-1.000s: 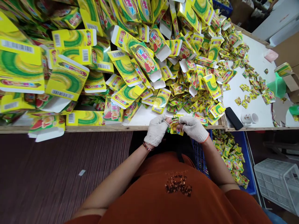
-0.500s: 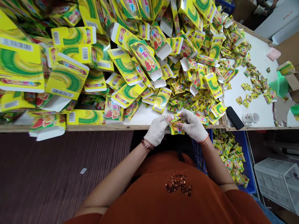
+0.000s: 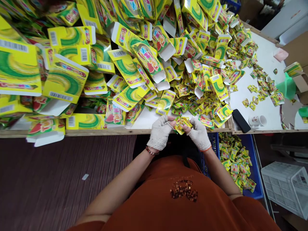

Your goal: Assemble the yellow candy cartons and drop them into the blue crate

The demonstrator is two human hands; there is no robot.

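Observation:
Both hands wear white knitted gloves with bare fingertips, and they meet at the table's front edge. My left hand (image 3: 160, 132) is closed on the left side of small yellow-green candy packets (image 3: 181, 124). My right hand (image 3: 198, 133) pinches the same packets from the right. How many packets are between the fingers I cannot tell. Just beyond the hands lies a heap of loose small packets (image 3: 184, 91), mixed with yellow cardboard boxes (image 3: 146, 57) that have white flaps.
A black phone (image 3: 241, 121) and a white cup (image 3: 257, 120) stand near the front edge at right. Below them is a blue crate (image 3: 257, 179) of packets, beside a white crate (image 3: 284, 186). A green container (image 3: 287, 86) stands farther right.
The packets between my hands have turned flatter and moved slightly up and left. My right hand has shifted a little left, its fingers lower on the packets' right side.

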